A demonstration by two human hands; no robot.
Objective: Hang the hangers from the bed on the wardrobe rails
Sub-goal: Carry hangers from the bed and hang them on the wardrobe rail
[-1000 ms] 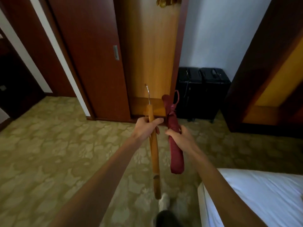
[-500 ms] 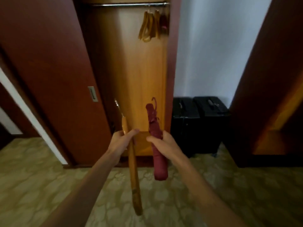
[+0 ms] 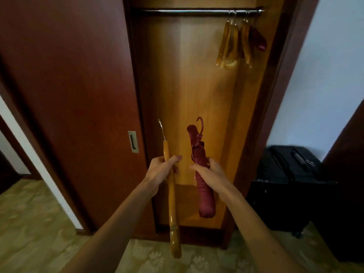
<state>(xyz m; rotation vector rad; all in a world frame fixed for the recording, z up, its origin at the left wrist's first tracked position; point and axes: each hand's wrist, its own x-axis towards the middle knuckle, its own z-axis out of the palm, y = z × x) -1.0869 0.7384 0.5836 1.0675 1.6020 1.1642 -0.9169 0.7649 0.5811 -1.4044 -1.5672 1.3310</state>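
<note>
Head-camera view took in a tall wooden wardrobe (image 3: 197, 95) with honey-coloured inner panelling and a dark reddish-brown sliding door (image 3: 74, 85) pushed to the left, its small metal recessed handle (image 3: 133, 142) facing out. Compared with a second before, when the frame showed mostly patterned carpet, the corner of the white bed and only the lower part of the wardrobe, the person had walked up close and lifted their gaze, so the chrome hanging rail (image 3: 187, 11) across the top had come fully into view; I judged this to mean the carrying part was done and only the lift to the rail remained. A black hard-shell suitcase (image 3: 291, 184) stood against the white wall to the right. Several hangers (image 3: 234, 44), wooden ones and a dark red padded one, already hung bunched at the rail's right end, leaving the bare left stretch free. The left hand (image 3: 159, 174) was wrapped around a long varnished wooden hanger (image 3: 172, 203), seen edge-on with its metal hook pointing up, well below the rail. The right hand (image 3: 210, 172) was clamped around a maroon satin padded hanger (image 3: 202, 186), also upright, just beside the wooden one. No brand, label or writing could be read anywhere.
</note>
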